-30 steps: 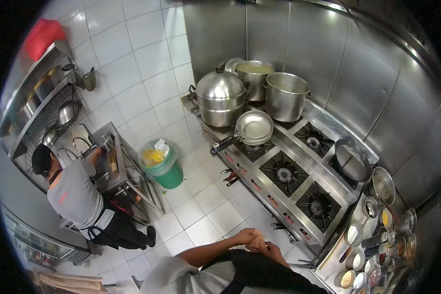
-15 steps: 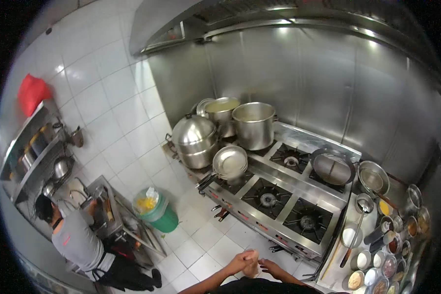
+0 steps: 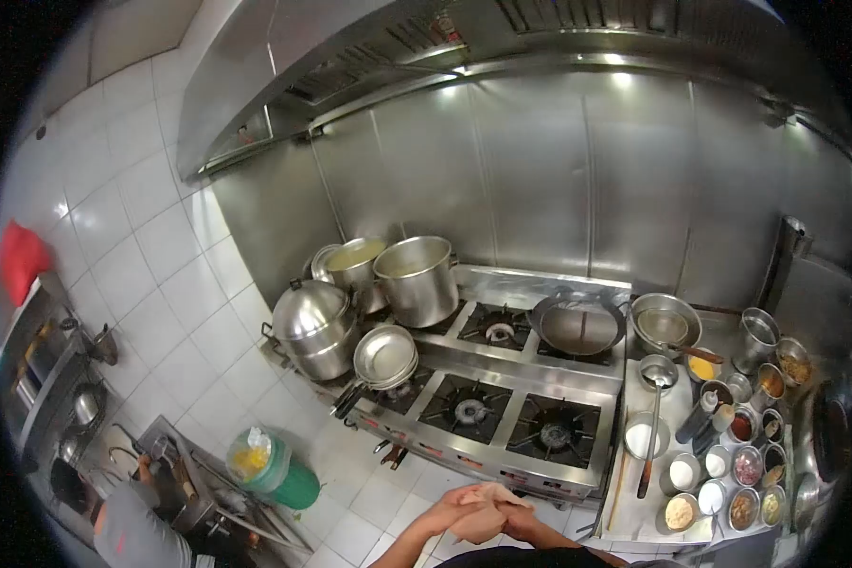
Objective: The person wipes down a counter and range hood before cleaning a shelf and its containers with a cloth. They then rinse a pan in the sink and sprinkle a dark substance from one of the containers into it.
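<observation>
At the bottom centre of the head view, my left hand and my right hand are close together in front of my body. Between them is a pale pinkish, soft-looking thing; its kind is not clear. The fingers of both hands are closed on it, partly hidden by it and by each other. Beyond my hands is the front of a steel gas stove, which neither hand touches.
Steel pots stand at the stove's left, with stacked pans nearer. A wok rests on a back burner. On the right counter are a ladle and several ingredient bowls. A green bin and a co-worker are left.
The view has swung to the right, so the stove and the co-worker appear further left. My right hand has closed on the pale thing, which now looks wider.
</observation>
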The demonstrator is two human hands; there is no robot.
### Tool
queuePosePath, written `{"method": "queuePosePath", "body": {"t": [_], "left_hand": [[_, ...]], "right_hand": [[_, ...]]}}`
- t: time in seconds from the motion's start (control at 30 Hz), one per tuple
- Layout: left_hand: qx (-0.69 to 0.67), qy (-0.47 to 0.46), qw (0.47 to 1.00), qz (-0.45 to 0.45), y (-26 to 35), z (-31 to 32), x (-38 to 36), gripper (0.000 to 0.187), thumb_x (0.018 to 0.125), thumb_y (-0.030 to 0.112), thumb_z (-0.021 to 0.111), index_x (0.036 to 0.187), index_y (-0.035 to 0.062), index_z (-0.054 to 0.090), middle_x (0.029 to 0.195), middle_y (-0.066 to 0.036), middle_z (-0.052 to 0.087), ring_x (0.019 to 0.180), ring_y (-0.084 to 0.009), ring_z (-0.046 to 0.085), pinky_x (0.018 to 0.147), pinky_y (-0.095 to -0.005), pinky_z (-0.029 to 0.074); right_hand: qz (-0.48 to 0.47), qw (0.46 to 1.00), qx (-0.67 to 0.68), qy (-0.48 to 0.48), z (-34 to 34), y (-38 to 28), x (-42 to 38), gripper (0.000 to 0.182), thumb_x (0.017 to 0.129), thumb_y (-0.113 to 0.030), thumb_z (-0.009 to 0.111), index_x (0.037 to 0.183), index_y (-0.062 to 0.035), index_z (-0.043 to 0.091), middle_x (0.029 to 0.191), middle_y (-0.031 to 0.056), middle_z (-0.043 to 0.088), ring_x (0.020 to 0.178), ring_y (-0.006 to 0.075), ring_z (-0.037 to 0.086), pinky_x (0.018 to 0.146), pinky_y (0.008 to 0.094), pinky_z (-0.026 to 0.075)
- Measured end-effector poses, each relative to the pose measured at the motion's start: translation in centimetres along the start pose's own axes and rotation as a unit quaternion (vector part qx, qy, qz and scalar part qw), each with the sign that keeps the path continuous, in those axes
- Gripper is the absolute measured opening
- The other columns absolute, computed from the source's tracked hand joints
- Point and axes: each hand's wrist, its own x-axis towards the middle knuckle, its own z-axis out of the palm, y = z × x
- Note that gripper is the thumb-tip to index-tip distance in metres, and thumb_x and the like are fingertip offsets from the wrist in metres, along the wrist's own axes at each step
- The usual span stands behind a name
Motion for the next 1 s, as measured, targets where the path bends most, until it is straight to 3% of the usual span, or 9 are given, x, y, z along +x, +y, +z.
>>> {"method": "queuePosePath", "body": {"t": [0.17, 0.37, 0.47, 0.53, 0.63, 0.73, 0.83, 0.87, 1.0], "left_hand": [[0.064, 0.119, 0.991, 0.023, 1.6, -3.2, 0.1, 0.048, 0.09, 0.015, 0.066, 0.133, 0.0004, 0.051, 0.112, -0.005, 0.065, 0.1, -0.0121, 0.059, 0.088, -0.0276, 0.049], [0.382, 0.234, 0.894, 0.007, -4.0, -4.8, 1.9, 0.057, 0.089, 0.028, 0.069, 0.134, -0.0001, 0.049, 0.111, -0.01, 0.067, 0.097, -0.0215, 0.064, 0.086, -0.0338, 0.051], [0.155, 0.196, 0.962, -0.107, -0.7, 1.8, 1.0, 0.052, 0.094, 0.029, 0.061, 0.132, -0.0048, 0.048, 0.113, -0.012, 0.067, 0.095, -0.025, 0.065, 0.081, -0.0367, 0.053], [-0.223, -0.037, 0.974, -0.018, 3.6, 5.0, 0.7, 0.064, 0.091, 0.044, 0.062, 0.141, 0.0095, 0.043, 0.119, -0.02, 0.061, 0.102, -0.0361, 0.064, 0.079, -0.0462, 0.057], [-0.23, 0.056, 0.971, -0.024, 1.7, 2.1, 4.7, 0.044, 0.099, 0.027, 0.054, 0.129, -0.0048, 0.05, 0.113, -0.011, 0.066, 0.095, -0.0246, 0.066, 0.08, -0.0373, 0.053], [0.083, 0.111, 0.98, 0.144, 10.0, 1.7, 6.1, 0.027, 0.1, 0.022, 0.051, 0.117, 0.0038, 0.061, 0.107, -0.004, 0.065, 0.093, -0.0122, 0.061, 0.081, -0.0286, 0.05], [0.044, 0.134, 0.917, 0.373, 24.1, 0.3, 6.3, 0.039, 0.102, 0.034, 0.047, 0.117, 0.0003, 0.059, 0.106, -0.003, 0.063, 0.099, -0.0133, 0.057, 0.087, -0.0293, 0.046], [0.217, 0.276, 0.803, 0.482, 28.8, -0.8, 6.5, 0.042, 0.102, 0.042, 0.042, 0.093, 0.0043, 0.057, 0.084, 0.002, 0.054, 0.077, -0.0093, 0.046, 0.067, -0.0274, 0.04], [0.226, 0.409, 0.606, 0.644, 49.3, -4.3, 2.3, 0.046, 0.099, 0.043, 0.052, 0.108, -0.0008, 0.061, 0.098, -0.003, 0.061, 0.088, -0.0111, 0.053, 0.077, -0.0277, 0.045]], "right_hand": [[0.08, 0.977, -0.152, 0.126, 3.8, -12.9, -4.4, 0.033, 0.097, -0.02, 0.058, 0.125, -0.0014, 0.059, 0.117, 0.0072, 0.063, 0.102, 0.0181, 0.062, 0.084, 0.0297, 0.052], [0.085, 0.99, 0.062, 0.098, 0.9, -12.3, -3.1, 0.033, 0.098, -0.017, 0.056, 0.128, -0.0044, 0.054, 0.122, 0.0119, 0.061, 0.107, 0.0228, 0.062, 0.094, 0.0406, 0.051], [0.092, 0.988, 0.116, 0.053, 5.9, -15.4, -3.3, 0.034, 0.099, -0.017, 0.054, 0.13, -0.003, 0.051, 0.12, 0.0122, 0.062, 0.109, 0.0252, 0.062, 0.097, 0.0443, 0.049], [0.079, 0.992, 0.101, -0.013, 5.4, -15.4, -2.3, 0.03, 0.099, -0.016, 0.053, 0.124, -0.0004, 0.053, 0.115, 0.0102, 0.063, 0.108, 0.0245, 0.062, 0.097, 0.0407, 0.05], [0.019, 0.991, -0.131, -0.003, 6.0, -20.5, -2.5, 0.028, 0.098, -0.014, 0.055, 0.123, -0.0004, 0.055, 0.115, 0.0098, 0.063, 0.108, 0.0213, 0.061, 0.096, 0.0356, 0.049], [-0.109, 0.976, -0.187, -0.025, 9.6, -27.5, -4.2, 0.027, 0.096, -0.006, 0.056, 0.123, -0.0008, 0.058, 0.125, 0.0078, 0.06, 0.115, 0.0164, 0.056, 0.099, 0.0309, 0.046], [-0.232, 0.939, -0.254, 0.018, 12.0, -33.2, -6.2, 0.031, 0.095, -0.006, 0.056, 0.126, -0.0033, 0.057, 0.139, 0.007, 0.05, 0.122, 0.015, 0.051, 0.101, 0.0315, 0.044], [-0.235, 0.916, -0.32, 0.061, 11.0, -33.8, -6.5, 0.033, 0.095, -0.006, 0.057, 0.128, -0.0051, 0.057, 0.144, 0.0074, 0.045, 0.124, 0.0149, 0.048, 0.1, 0.0313, 0.043], [-0.212, 0.857, -0.441, 0.164, 9.9, -32.9, -8.6, 0.042, 0.092, -0.019, 0.064, 0.132, -0.0099, 0.054, 0.144, 0.011, 0.045, 0.126, 0.021, 0.049, 0.097, 0.0324, 0.044]]}}
